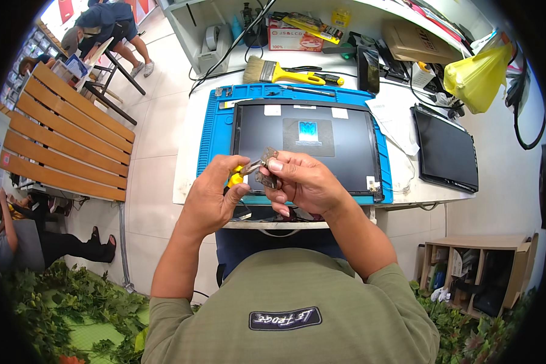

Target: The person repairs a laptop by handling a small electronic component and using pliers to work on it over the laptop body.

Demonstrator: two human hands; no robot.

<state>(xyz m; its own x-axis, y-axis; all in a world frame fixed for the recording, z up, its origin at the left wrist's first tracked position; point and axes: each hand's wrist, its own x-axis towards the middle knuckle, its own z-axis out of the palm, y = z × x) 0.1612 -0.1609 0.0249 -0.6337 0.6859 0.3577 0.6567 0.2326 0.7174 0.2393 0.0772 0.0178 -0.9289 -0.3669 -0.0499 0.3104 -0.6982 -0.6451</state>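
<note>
My left hand [211, 197] is closed around a pair of small yellow-handled pliers [236, 179]. Their metal jaws reach right, to a small dark metal bracket, perhaps a hinge [266, 179], and seem to touch it. The fingers of my right hand [306, 181] pinch this bracket. Both hands are above the near edge of a dark laptop screen panel [352, 151], which lies flat with a few pale stickers on it. Under the panel is a blue repair mat [207, 136]. My fingers partly hide the pliers' handles and the bracket.
Beyond the mat lie a yellow-handled brush [273, 71], cables and a red-white box [294, 40]. A second dark panel [446, 148] rests at the right, below a hanging yellow bag [479, 76]. Left are a slatted wooden bench [67, 136] and other people.
</note>
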